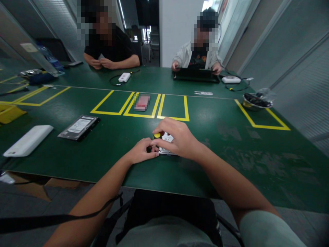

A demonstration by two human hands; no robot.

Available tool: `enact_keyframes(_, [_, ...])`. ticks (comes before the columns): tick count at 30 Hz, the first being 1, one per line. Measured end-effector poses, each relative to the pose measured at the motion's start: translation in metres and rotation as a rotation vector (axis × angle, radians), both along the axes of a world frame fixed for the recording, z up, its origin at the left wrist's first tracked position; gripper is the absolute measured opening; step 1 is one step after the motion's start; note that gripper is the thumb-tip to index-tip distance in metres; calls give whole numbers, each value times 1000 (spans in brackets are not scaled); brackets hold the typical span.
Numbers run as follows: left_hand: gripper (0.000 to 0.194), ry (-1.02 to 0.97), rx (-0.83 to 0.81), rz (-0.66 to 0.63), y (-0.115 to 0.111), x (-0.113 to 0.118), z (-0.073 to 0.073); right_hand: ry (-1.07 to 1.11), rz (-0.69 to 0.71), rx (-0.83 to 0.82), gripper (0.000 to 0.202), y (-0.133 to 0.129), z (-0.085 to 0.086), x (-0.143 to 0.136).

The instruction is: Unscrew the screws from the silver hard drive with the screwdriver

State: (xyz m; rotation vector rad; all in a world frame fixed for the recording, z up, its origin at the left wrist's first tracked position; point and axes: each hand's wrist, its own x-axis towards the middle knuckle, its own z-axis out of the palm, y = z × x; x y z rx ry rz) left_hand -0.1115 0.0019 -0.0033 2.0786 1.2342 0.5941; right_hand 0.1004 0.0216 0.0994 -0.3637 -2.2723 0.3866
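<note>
In front of me on the green table lies a hard drive (166, 148) with a white label, partly hidden under my hands. My right hand (177, 137) arches over it from the right. Its thumb and fingers pinch the upright black-and-yellow handle of what looks like a screwdriver (157, 136); the lower end is hidden. At the drive's left edge, my left hand (141, 150) is closed, its fingertips against the drive and close to the handle's base. A second hard drive (79, 127) with a white label lies farther left, apart from both hands.
A white power bank (28, 140) lies on the left, near a yellow bin (11, 113). Yellow tape rectangles mark the table (257, 161); one holds a pinkish-red object (142, 102). A bowl of dark items (257, 100) stands right. Two people sit opposite, one holding a black panel (196, 74).
</note>
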Motion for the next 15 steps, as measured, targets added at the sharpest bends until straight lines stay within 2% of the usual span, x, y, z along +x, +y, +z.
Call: enact_keyframes(15, [23,-24,12,3,-1,0,2,-64,-191,62,22,-11,-5,-6])
